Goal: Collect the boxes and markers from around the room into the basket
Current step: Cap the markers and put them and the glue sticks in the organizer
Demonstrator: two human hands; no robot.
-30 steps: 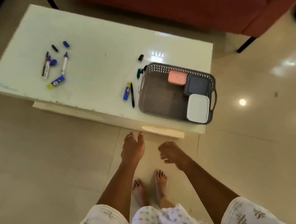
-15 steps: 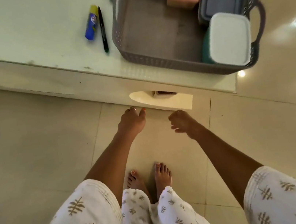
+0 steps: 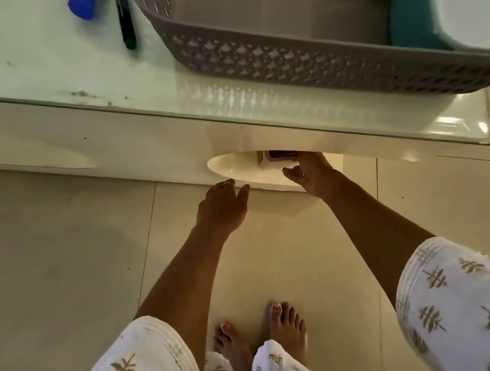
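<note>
A small box (image 3: 279,157) with a dark lid and a white rim lies on the low shelf (image 3: 235,171) under the tabletop, half hidden by the table's edge. My right hand (image 3: 312,173) reaches in to it, fingertips at its right end and thumb spread below it. My left hand (image 3: 224,202) hovers just left of the shelf, loosely curled and holding nothing. Above, the grey perforated basket (image 3: 282,59) stands on the table with a teal box (image 3: 412,17) under a white lid in its right corner. A black marker (image 3: 126,22) and a blue marker (image 3: 81,4) lie left of the basket.
The white glass-topped table (image 3: 30,74) overhangs the shelf, and its front edge runs across the view. My bare feet (image 3: 260,338) stand on pale floor tiles (image 3: 42,263) close to the table.
I have bent down closer to the table. Both hands moved forward to the low shelf, and my right hand has reached the small box there.
</note>
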